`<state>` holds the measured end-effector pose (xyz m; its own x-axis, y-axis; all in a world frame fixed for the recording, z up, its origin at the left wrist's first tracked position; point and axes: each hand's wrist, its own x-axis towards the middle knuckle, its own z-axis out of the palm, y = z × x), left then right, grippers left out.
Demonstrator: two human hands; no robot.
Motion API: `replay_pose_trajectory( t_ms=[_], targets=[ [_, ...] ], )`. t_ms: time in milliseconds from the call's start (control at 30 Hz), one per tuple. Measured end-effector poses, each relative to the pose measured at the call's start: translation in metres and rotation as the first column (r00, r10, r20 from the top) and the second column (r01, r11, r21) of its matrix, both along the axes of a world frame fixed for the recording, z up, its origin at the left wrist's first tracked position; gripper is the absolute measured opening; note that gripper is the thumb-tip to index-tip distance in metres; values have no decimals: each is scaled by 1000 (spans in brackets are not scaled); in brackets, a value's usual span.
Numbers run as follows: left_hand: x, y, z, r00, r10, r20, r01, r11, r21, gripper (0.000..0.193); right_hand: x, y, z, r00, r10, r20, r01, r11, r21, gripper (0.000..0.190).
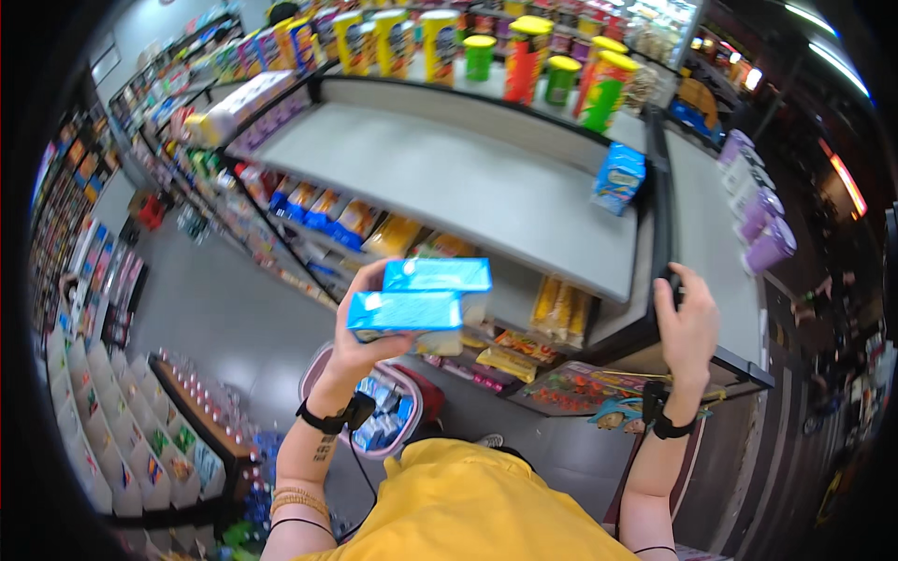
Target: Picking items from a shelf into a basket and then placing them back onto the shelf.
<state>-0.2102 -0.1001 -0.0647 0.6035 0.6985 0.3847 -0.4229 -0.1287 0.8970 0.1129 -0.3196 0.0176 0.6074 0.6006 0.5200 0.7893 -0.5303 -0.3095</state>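
Observation:
My left hand holds two blue boxes, one partly behind the other, over the front edge of a grey shelf. A single blue carton stands at the shelf's right end, by the black side frame. My right hand rests at the black edge of that frame, its thumb and forefinger around the edge; whether it holds anything small there I cannot tell. Below my left hand, a pink-rimmed basket contains several blue and white packs.
Canisters with yellow lids line the top ledge behind the shelf. Bagged snacks fill lower shelves. Purple and white cups stand on the right ledge. A slotted white display rack and bottles are at lower left.

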Motion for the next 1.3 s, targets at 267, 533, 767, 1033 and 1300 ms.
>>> replay_pose_trajectory(
  t_ms=[267,533,767,1033,1300],
  targets=[
    [-203,-21,-157,944,295,-148,-320,705,-633,78,20,-4,-6,994,-22,-109,20,1000,-22,38],
    [-309,-91,-316,735,514,-443,-602,193,-775,39,53,-6,-20,996,51,-69,-53,998,-39,34],
    [-277,-97,-373,770,466,-435,-542,119,-832,43,66,-16,-21,993,93,-79,-98,993,-68,39],
    [-251,-62,-405,810,309,-498,-559,156,-814,43,70,-15,-20,994,110,-27,-112,991,-68,38],
    [-253,-50,-432,844,282,-456,-490,60,-870,59,71,-15,-21,994,101,-39,-103,993,-60,38]
  ],
)
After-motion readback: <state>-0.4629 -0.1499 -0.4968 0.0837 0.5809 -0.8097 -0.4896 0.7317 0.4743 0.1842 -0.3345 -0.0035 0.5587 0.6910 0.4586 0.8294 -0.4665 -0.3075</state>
